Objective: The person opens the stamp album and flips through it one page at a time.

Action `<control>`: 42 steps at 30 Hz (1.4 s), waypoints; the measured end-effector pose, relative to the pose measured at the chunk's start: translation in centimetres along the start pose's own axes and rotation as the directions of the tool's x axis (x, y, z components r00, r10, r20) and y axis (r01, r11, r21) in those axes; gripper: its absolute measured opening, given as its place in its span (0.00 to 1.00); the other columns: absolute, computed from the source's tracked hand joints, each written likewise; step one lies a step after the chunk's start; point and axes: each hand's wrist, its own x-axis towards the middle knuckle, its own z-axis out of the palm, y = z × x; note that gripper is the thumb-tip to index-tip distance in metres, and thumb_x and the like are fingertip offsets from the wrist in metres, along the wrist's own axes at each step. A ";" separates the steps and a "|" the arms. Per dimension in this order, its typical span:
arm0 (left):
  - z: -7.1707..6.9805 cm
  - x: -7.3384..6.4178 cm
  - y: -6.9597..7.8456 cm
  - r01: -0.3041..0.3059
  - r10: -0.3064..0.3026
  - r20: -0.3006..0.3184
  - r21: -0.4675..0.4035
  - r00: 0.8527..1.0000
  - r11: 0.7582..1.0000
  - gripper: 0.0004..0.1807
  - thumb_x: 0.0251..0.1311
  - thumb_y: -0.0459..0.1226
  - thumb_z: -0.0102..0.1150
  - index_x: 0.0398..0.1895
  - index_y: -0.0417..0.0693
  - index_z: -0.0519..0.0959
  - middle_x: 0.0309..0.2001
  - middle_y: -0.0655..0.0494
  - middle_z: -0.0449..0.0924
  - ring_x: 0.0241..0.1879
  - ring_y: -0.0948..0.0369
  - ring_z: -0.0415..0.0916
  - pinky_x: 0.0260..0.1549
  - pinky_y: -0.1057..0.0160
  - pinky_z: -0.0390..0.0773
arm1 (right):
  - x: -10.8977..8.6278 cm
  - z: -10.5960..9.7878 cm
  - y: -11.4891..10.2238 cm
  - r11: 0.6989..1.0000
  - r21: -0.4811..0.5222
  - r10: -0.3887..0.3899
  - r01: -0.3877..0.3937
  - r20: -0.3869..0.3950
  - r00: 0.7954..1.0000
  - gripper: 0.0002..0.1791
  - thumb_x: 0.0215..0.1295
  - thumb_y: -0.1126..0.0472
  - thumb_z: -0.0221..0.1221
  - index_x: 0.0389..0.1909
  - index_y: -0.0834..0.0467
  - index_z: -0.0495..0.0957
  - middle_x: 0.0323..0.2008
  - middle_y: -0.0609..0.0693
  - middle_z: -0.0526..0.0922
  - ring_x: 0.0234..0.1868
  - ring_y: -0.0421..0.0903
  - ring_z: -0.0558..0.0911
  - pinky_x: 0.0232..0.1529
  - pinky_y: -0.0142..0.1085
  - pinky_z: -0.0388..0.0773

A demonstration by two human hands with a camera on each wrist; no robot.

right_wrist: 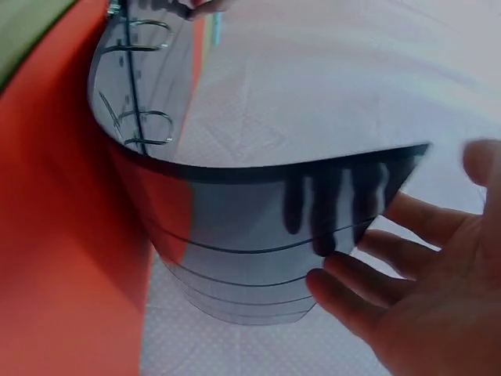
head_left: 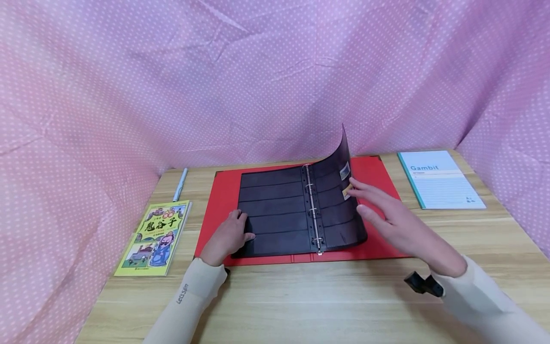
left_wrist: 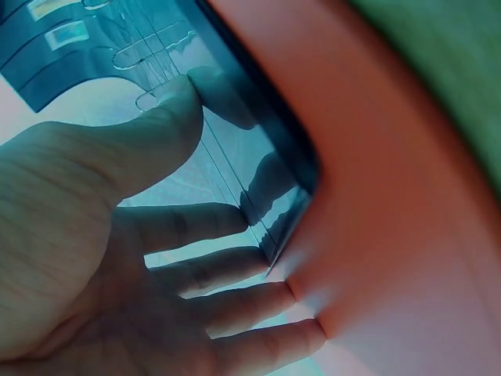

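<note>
A red ring binder [head_left: 382, 177] lies spread out on the table, with metal rings [head_left: 313, 211] down its middle. Black pocket pages fill it: a left page [head_left: 275, 203] lies flat, while a right page [head_left: 333, 208] stands curved upward. Two small stamp-like pieces, one blue [head_left: 345, 171] and one yellowish, sit in the raised page's pockets. My left hand [head_left: 227, 236] rests at the flat page's outer edge, thumb on the page and fingertips by the red cover. With fingers extended, my right hand [head_left: 397, 224] touches the raised page's outer side; its thumb stands apart.
Left of the binder lies a yellow comic-style book [head_left: 152, 239], with a pale pen [head_left: 180, 185] behind it. A light blue notebook [head_left: 442, 181] marked Gambit lies at the right. Pink dotted cloth [head_left: 275, 86] hangs behind the wooden table [head_left: 326, 296].
</note>
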 end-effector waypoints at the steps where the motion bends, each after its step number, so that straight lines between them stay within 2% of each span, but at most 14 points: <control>1: 0.0 0.0 0.0 0.000 0.000 -0.001 -0.001 1.000 1.000 0.37 0.55 0.47 0.66 0.62 0.34 0.66 0.61 0.36 0.62 0.58 0.45 0.65 0.50 0.53 0.75 | 0.1 -0.2 -0.1 0.999 0.027 -0.019 0.020 -0.016 1.000 0.23 0.71 0.60 0.50 0.66 0.48 0.67 0.71 0.46 0.57 0.69 0.48 0.57 0.63 0.45 0.63; 4: 0.0 0.0 0.0 0.005 -0.005 0.002 -0.005 1.000 1.000 0.37 0.55 0.47 0.66 0.62 0.34 0.66 0.61 0.36 0.62 0.58 0.45 0.65 0.50 0.53 0.75 | 0.4 -0.6 -0.4 0.992 0.094 -0.084 0.090 -0.066 0.994 0.24 0.72 0.64 0.46 0.68 0.49 0.65 0.71 0.47 0.56 0.70 0.46 0.56 0.64 0.31 0.58; 6: -0.1 0.0 0.0 0.009 -0.009 0.004 -0.007 1.000 1.000 0.37 0.55 0.47 0.66 0.62 0.34 0.66 0.62 0.36 0.62 0.59 0.45 0.65 0.50 0.53 0.75 | 0.7 -0.8 -0.6 0.983 0.124 -0.125 0.137 -0.098 0.987 0.24 0.72 0.64 0.44 0.68 0.52 0.64 0.71 0.48 0.56 0.70 0.47 0.57 0.63 0.28 0.56; 10: -0.1 -0.1 0.1 0.017 -0.017 0.007 -0.014 1.000 1.000 0.38 0.55 0.47 0.66 0.63 0.35 0.66 0.62 0.37 0.62 0.59 0.45 0.65 0.50 0.53 0.75 | 1.1 -0.9 -1.0 0.970 0.156 -0.166 0.187 -0.138 0.976 0.23 0.74 0.62 0.40 0.69 0.56 0.62 0.71 0.49 0.56 0.69 0.48 0.59 0.63 0.29 0.57; 17: -0.1 -0.1 0.1 0.017 -0.017 0.003 -0.016 1.000 1.000 0.38 0.55 0.47 0.66 0.63 0.35 0.66 0.62 0.37 0.62 0.58 0.45 0.66 0.49 0.52 0.76 | 1.7 -0.6 -1.3 0.951 0.182 -0.220 0.250 -0.174 0.960 0.24 0.75 0.59 0.39 0.69 0.57 0.61 0.70 0.50 0.58 0.70 0.52 0.56 0.65 0.33 0.53; 22: -0.1 -0.1 0.1 0.018 -0.018 0.008 -0.011 1.000 1.000 0.38 0.55 0.47 0.67 0.63 0.35 0.66 0.62 0.36 0.62 0.58 0.45 0.66 0.49 0.52 0.76 | 2.1 -0.3 -1.5 0.945 0.190 -0.237 0.265 -0.157 0.959 0.24 0.74 0.59 0.40 0.70 0.55 0.61 0.70 0.49 0.58 0.70 0.52 0.56 0.66 0.33 0.53; 26: -0.1 0.0 0.0 0.019 -0.018 0.015 -0.005 1.000 1.000 0.38 0.54 0.48 0.67 0.63 0.35 0.66 0.62 0.37 0.62 0.59 0.45 0.65 0.50 0.52 0.75 | 2.4 0.1 -1.5 0.940 0.207 -0.248 0.273 -0.138 0.959 0.26 0.75 0.55 0.39 0.72 0.54 0.56 0.71 0.50 0.57 0.69 0.52 0.57 0.66 0.33 0.53; 31: -0.1 0.0 0.0 0.019 -0.019 0.011 -0.013 1.000 1.000 0.38 0.54 0.48 0.67 0.63 0.35 0.66 0.62 0.37 0.62 0.59 0.45 0.65 0.50 0.52 0.75 | 2.7 0.8 -1.6 0.932 0.223 -0.263 0.286 -0.128 0.956 0.29 0.74 0.50 0.42 0.73 0.53 0.53 0.71 0.49 0.55 0.69 0.51 0.57 0.64 0.32 0.58; 35: -0.1 -0.1 -0.3 0.014 -0.012 0.030 -0.041 0.999 0.999 0.39 0.55 0.48 0.66 0.65 0.36 0.64 0.65 0.37 0.59 0.61 0.44 0.63 0.51 0.51 0.74 | 2.9 1.9 -1.4 0.906 0.271 -0.308 0.326 -0.106 0.945 0.30 0.73 0.52 0.45 0.73 0.56 0.54 0.72 0.51 0.53 0.69 0.53 0.56 0.58 0.38 0.70; 38: -0.4 -0.2 -0.9 0.010 -0.005 0.055 -0.100 0.998 0.995 0.38 0.57 0.45 0.64 0.67 0.38 0.63 0.67 0.39 0.56 0.63 0.44 0.61 0.51 0.50 0.73 | 2.9 3.2 -1.0 0.906 0.310 -0.291 0.288 -0.036 0.956 0.31 0.72 0.56 0.47 0.73 0.54 0.52 0.72 0.50 0.52 0.69 0.52 0.59 0.53 0.46 0.74; 42: -0.9 -0.3 -1.7 0.013 -0.001 0.060 -0.192 0.998 0.981 0.32 0.62 0.41 0.60 0.67 0.39 0.64 0.67 0.41 0.57 0.63 0.45 0.60 0.53 0.49 0.71 | 2.8 4.7 -0.2 0.961 0.254 -0.146 0.108 0.134 0.980 0.33 0.71 0.56 0.51 0.73 0.41 0.51 0.71 0.40 0.54 0.67 0.45 0.62 0.57 0.50 0.69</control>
